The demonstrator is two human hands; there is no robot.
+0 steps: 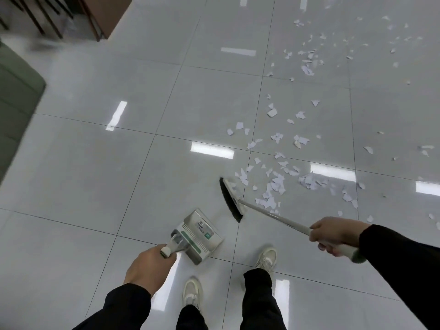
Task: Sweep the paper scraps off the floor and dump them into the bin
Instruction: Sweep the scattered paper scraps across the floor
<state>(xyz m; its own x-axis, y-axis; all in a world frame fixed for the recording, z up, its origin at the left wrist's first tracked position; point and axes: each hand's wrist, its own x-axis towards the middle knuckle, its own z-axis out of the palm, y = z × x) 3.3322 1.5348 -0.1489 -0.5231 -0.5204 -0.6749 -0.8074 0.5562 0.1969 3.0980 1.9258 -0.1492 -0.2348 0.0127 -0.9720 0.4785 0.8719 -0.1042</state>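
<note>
Dustpan left of broom, paper scraps to its right.

The dustpan handle is mostly covered by the left hand, whose fingers are hidden beneath it. The label on the dustpan is too small to be read. The end of the broom handle is concealed inside the right hand. Far left, the dark furniture legs and the green cushioned object are blurred and cut off by the edge. The paper scraps at the far right are cut by the frame.
</note>
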